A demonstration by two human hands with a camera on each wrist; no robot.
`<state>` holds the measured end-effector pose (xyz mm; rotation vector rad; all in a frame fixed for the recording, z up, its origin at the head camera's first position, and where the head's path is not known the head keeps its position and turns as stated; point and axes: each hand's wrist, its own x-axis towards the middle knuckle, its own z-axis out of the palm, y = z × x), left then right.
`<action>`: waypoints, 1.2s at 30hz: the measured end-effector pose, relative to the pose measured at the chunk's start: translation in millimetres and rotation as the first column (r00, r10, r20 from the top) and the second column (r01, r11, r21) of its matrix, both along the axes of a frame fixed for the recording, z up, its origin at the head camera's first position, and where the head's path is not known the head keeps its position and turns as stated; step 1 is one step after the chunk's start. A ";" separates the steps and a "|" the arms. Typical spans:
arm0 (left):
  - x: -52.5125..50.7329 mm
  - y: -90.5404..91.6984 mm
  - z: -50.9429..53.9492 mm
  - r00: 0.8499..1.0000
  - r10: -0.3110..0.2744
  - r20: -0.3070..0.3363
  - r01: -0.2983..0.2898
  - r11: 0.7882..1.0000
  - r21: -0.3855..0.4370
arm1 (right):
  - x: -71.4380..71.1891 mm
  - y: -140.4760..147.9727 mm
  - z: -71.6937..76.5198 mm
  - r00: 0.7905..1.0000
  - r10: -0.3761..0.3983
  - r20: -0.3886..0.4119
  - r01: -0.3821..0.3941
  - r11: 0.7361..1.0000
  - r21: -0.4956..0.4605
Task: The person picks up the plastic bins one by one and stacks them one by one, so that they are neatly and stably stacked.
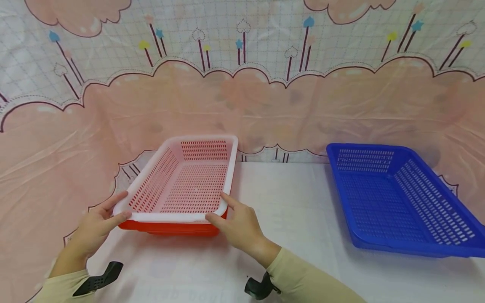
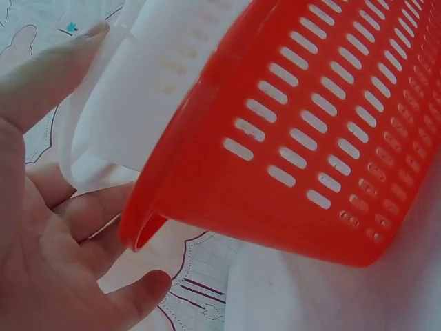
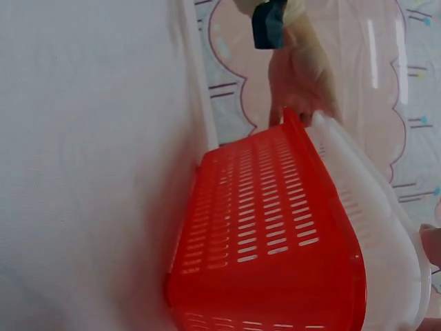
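A white plastic basket with slotted walls sits partly nested inside a red basket, its rim standing above the red one. At the near left corner my left hand grips the white rim; in the left wrist view its thumb is on the white rim and other fingers lie beside the rims. My right hand holds the near right corner, thumb and index finger on the white rim. Only fingertips of that hand show in the right wrist view. From the head, the white basket hides most of the red one.
A blue slotted basket stands on the right of the white table surface. Behind and to the left hangs a pink and white patterned cloth. Black wrist devices are on both forearms.
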<state>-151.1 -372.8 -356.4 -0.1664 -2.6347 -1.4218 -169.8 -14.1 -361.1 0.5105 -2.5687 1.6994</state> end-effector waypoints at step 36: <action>-5.4 51.5 -11.8 0.996 0.040 0.083 -0.039 0.999 -0.016 | -0.8 46.9 -16.6 0.997 0.027 0.074 -0.028 1.000 0.006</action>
